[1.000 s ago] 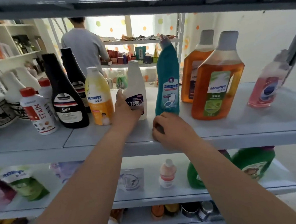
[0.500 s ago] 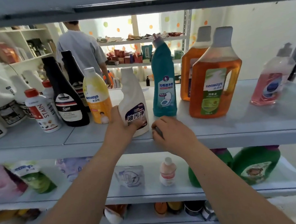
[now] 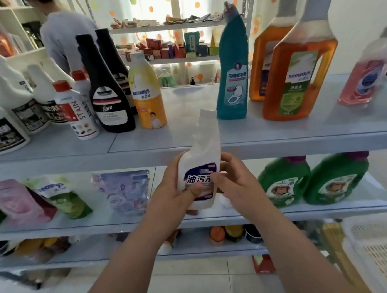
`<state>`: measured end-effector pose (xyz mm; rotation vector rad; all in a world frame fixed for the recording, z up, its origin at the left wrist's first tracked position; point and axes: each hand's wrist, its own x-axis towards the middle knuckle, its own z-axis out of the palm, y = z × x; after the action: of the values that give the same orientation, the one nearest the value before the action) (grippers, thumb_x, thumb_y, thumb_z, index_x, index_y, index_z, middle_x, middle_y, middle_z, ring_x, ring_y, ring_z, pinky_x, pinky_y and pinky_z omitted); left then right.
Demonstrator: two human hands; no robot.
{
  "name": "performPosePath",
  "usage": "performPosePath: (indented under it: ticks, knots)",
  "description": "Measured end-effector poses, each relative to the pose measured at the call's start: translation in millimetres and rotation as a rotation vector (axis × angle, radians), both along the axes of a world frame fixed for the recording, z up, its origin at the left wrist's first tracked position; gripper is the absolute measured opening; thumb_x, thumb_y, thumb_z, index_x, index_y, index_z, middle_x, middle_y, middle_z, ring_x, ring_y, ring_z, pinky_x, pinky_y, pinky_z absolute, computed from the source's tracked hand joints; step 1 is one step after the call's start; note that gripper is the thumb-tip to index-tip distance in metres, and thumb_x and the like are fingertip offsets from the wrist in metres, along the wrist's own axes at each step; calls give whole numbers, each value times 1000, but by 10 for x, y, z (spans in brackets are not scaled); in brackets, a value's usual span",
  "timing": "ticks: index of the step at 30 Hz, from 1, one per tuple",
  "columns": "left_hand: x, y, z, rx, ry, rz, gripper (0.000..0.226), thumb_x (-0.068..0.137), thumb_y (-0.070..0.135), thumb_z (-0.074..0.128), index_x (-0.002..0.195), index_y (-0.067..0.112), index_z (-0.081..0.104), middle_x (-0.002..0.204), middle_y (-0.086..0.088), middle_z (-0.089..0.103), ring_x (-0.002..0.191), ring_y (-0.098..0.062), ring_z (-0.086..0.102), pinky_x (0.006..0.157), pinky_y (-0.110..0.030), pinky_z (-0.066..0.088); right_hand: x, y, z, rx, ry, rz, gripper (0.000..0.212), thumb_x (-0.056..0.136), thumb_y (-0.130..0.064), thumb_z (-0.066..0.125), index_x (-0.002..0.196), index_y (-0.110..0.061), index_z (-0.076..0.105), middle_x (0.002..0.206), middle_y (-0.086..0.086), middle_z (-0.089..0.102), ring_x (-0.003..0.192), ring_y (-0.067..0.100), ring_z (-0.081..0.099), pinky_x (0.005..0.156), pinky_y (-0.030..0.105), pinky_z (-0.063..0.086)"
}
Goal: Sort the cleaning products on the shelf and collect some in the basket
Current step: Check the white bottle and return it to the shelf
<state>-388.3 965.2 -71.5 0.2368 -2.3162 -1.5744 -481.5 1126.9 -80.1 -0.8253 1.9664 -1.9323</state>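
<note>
Bottle (image 3: 201, 161) hangs in left grip (image 3: 172, 190) and right grip (image 3: 238, 184) before shelf edge (image 3: 75, 161).

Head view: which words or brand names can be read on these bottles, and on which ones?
"STAIN": red-capped bottle.
"Sam": black bottle.
"seaways": yellow bottle, amber bottle, green pouch.
"油污": white bottle gripped by left hand and right hand.
Teal bottle and other labels: too blurred to read.

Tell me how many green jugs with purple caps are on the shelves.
2. Both stand side by side on the middle shelf, at its right end: the left green jug and the right green jug. More may be hidden behind them.
</note>
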Motion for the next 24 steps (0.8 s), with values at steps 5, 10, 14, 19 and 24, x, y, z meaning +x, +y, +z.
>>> performPosePath:
  ticks: [5,10,14,19,24]
  knots:
    - [252,-96,-263,-68,1,32,67,88,29,79,142,48,43,124,18,59,112,-5,62,86,-26,59,360,-74,-228,-4,-65,-62,38,83,-39,74,116,-42,56,115,-14,72,106,10,72,91,38,62]
    - [460,-16,-602,-186,-67,20,109,81,34,85,161,32,11,128,29,19,116,33,32,87,9,33,663,-60,-450,45,-99,-84,53,76,-34,75,120,-52,52,118,-11,71,110,14,70,91,47,61]
    - [556,135,-882,-344,-131,73,138,59,41,92,160,22,1,138,14,12,119,17,20,108,-9,17,918,26,-666,119,-125,-41,65,70,-38,79,115,-75,49,121,-24,69,115,0,65,92,34,60]
    - [789,341,-927,-24,-281,37,94,55,51,80,130,46,25,132,8,46,105,0,61,80,-23,57,926,259,-729,112,-190,102,51,80,-44,68,126,-62,59,121,-12,70,115,10,66,97,35,57]
    - [890,834,-877,788,-387,2,67,68,35,63,134,25,53,125,-12,70,111,-30,71,75,-49,62,709,570,-755,167,-361,141,26,90,-49,61,102,-72,64,106,-31,70,98,-7,67,88,21,55]
